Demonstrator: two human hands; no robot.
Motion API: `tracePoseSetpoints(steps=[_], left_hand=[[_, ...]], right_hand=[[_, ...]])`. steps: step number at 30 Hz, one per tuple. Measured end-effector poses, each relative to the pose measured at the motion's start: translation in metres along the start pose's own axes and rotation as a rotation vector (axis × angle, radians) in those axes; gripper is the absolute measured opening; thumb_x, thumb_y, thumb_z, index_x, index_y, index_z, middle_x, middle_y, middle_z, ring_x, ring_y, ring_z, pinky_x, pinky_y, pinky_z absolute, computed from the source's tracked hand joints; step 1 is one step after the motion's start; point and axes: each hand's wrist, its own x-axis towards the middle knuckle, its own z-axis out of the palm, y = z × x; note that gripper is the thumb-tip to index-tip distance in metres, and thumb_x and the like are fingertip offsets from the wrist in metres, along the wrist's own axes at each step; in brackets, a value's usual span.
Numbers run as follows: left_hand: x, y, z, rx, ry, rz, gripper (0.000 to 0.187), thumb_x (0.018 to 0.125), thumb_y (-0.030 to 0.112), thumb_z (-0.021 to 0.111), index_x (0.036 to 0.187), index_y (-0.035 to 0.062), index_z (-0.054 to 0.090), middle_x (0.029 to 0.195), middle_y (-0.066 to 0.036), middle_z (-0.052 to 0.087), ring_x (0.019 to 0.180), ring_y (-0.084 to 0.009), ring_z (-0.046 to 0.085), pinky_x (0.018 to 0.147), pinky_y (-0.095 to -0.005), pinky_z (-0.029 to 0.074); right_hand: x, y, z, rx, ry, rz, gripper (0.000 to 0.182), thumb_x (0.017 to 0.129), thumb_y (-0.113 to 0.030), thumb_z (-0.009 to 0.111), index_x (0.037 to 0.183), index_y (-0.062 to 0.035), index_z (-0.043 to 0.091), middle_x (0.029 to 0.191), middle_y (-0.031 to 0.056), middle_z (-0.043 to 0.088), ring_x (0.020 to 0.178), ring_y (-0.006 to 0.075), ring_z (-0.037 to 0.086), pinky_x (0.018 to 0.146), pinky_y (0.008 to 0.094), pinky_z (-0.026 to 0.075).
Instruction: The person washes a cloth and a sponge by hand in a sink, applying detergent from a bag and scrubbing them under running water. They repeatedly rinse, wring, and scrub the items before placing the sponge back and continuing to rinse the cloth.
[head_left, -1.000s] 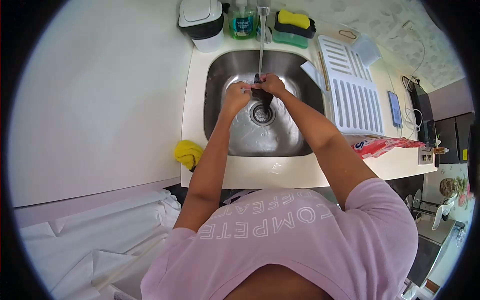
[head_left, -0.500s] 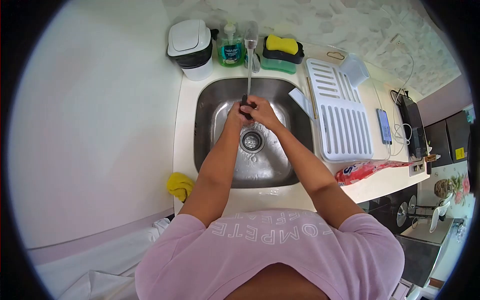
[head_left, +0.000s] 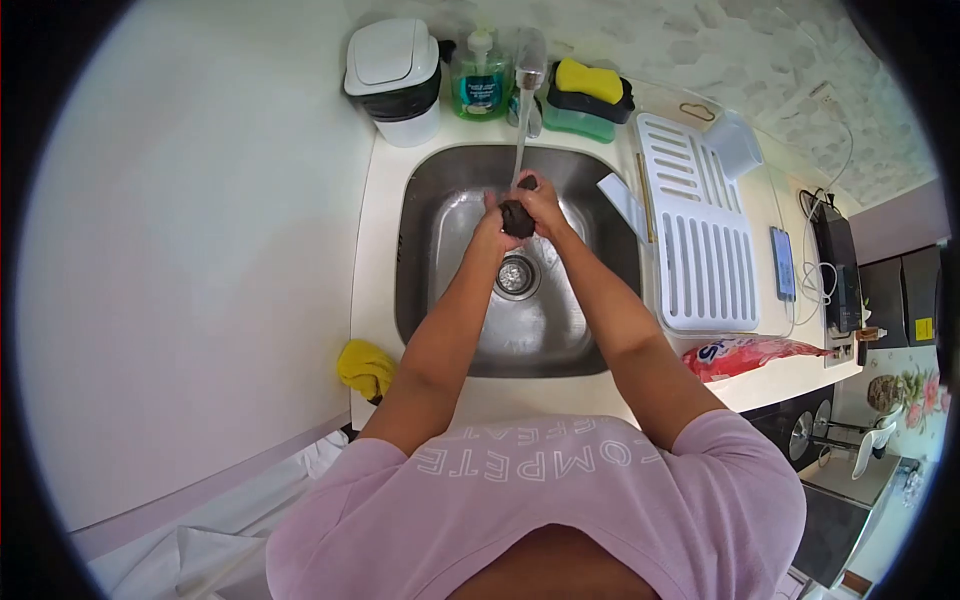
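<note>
A dark, bunched cloth [head_left: 517, 219] is gripped between both hands under the running tap [head_left: 531, 68]. My left hand [head_left: 489, 226] closes around its near left side, while my right hand [head_left: 544, 204] has its fingers wrapped on the right and upper part. Water falls from the spout onto the right hand and the cloth. Both hands are inside the steel sink [head_left: 420, 290], just beyond the drain [head_left: 516, 277].
Behind the sink stand a white lidded bin [head_left: 395, 60], a green soap bottle [head_left: 478, 85] and a yellow sponge [head_left: 590, 80] in a black holder. A white dish rack [head_left: 705, 270] lies right, near a red packet [head_left: 745, 355]. A yellow cloth [head_left: 366, 369] hangs at the left front edge.
The dark cloth has turned and spread between the hands, so more of it shows as a rounded bunch. The camera view has shifted slightly.
</note>
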Motion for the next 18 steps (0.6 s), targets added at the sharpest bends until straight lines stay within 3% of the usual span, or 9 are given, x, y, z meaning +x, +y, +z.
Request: tracePoseSetpoints(steps=[2, 4, 8, 10, 12, 14, 16, 17, 18], left_hand=[[-0.005, 0.003, -0.003, 0.011, 0.159, -0.113, 0.056, 0.082, 0.060, 0.028, 0.104, 0.0135, 0.052, 0.095, -0.010, 0.058, 0.095, -0.0250, 0.053, 0.080, -0.0485, 0.041], [-0.006, 0.006, -0.005, -0.014, -0.121, -0.220, 0.049, 0.081, 0.055, 0.035, 0.103, 0.0144, 0.052, 0.099, -0.010, 0.057, 0.100, -0.0253, 0.050, 0.083, -0.0512, 0.039], [0.004, -0.002, -0.020, -0.298, -0.335, -0.178, 0.041, 0.082, 0.044, 0.038, 0.101, 0.0114, 0.052, 0.098, -0.010, 0.056, 0.094, -0.0246, 0.052, 0.080, -0.0476, 0.042], [0.009, -0.009, -0.027, -0.483, -0.480, -0.143, 0.035, 0.083, 0.037, 0.039, 0.099, 0.0094, 0.053, 0.097, -0.010, 0.055, 0.089, -0.0241, 0.053, 0.078, -0.0452, 0.043], [0.012, -0.016, -0.033, -0.664, -0.622, -0.105, 0.029, 0.084, 0.030, 0.041, 0.098, 0.0074, 0.053, 0.096, -0.010, 0.055, 0.085, -0.0236, 0.054, 0.077, -0.0428, 0.045], [-0.001, -0.021, -0.021, -0.753, -0.696, -0.085, 0.026, 0.084, 0.026, 0.042, 0.097, 0.0064, 0.053, 0.095, -0.010, 0.054, 0.083, -0.0234, 0.054, 0.076, -0.0416, 0.046], [-0.051, -0.027, 0.025, -0.466, 0.025, 0.496, 0.018, 0.080, 0.007, 0.044, 0.095, 0.0022, 0.053, 0.088, -0.009, 0.055, 0.079, -0.0229, 0.055, 0.073, -0.0348, 0.048], [-0.065, -0.029, 0.033, -0.299, 0.092, 0.596, 0.017, 0.074, -0.002, 0.044, 0.080, 0.0034, 0.058, 0.079, -0.010, 0.058, 0.076, -0.0241, 0.057, 0.073, -0.0350, 0.047], [-0.079, -0.034, 0.040, -0.294, 0.081, 0.598, 0.017, 0.074, -0.002, 0.044, 0.080, 0.0034, 0.058, 0.079, -0.010, 0.058, 0.076, -0.0241, 0.057, 0.073, -0.0350, 0.047]], right_hand=[[0.004, -0.001, 0.004, -0.172, 0.004, -0.122, 0.020, 0.063, 0.004, 0.059, 0.080, -0.0050, 0.053, 0.065, 0.0000, 0.050, 0.065, 0.0123, 0.054, 0.061, 0.0231, 0.044], [0.002, -0.011, 0.009, -0.405, -0.078, -0.729, 0.014, 0.063, -0.003, 0.064, 0.073, -0.0029, 0.054, 0.065, 0.0035, 0.053, 0.062, 0.0093, 0.049, 0.055, 0.0240, 0.040], [-0.035, -0.028, 0.023, -0.273, -0.160, -0.499, 0.012, 0.068, -0.006, 0.065, 0.069, 0.0004, 0.055, 0.063, 0.0029, 0.054, 0.059, 0.0104, 0.050, 0.060, 0.0239, 0.041], [-0.046, -0.028, 0.023, -0.346, -0.034, -0.334, 0.015, 0.068, -0.009, 0.068, 0.063, 0.0001, 0.057, 0.061, 0.0046, 0.056, 0.061, 0.0111, 0.051, 0.061, 0.0232, 0.041], [-0.051, -0.023, 0.025, -0.086, -0.008, -0.323, 0.023, 0.072, -0.014, 0.066, 0.057, -0.0026, 0.053, 0.054, 0.0037, 0.052, 0.058, 0.0121, 0.051, 0.061, 0.0263, 0.042], [-0.057, -0.022, 0.027, 0.613, 0.252, -0.114, 0.041, 0.074, -0.025, 0.066, 0.047, -0.0055, 0.043, 0.051, 0.0061, 0.050, 0.055, 0.0165, 0.051, 0.057, 0.0290, 0.043], [-0.063, -0.015, 0.024, 0.846, 0.277, -0.094, 0.040, 0.077, -0.030, 0.062, 0.051, -0.0104, 0.038, 0.051, 0.0065, 0.047, 0.054, 0.0199, 0.050, 0.061, 0.0332, 0.046], [-0.068, -0.014, 0.022, 1.024, 0.251, 0.036, 0.036, 0.078, -0.031, 0.060, 0.056, -0.0111, 0.040, 0.054, 0.0069, 0.048, 0.056, 0.0204, 0.051, 0.065, 0.0342, 0.046], [-0.073, -0.012, 0.020, 1.199, 0.219, 0.165, 0.032, 0.079, -0.032, 0.059, 0.061, -0.0117, 0.042, 0.056, 0.0073, 0.048, 0.058, 0.0210, 0.052, 0.069, 0.0352, 0.047]])
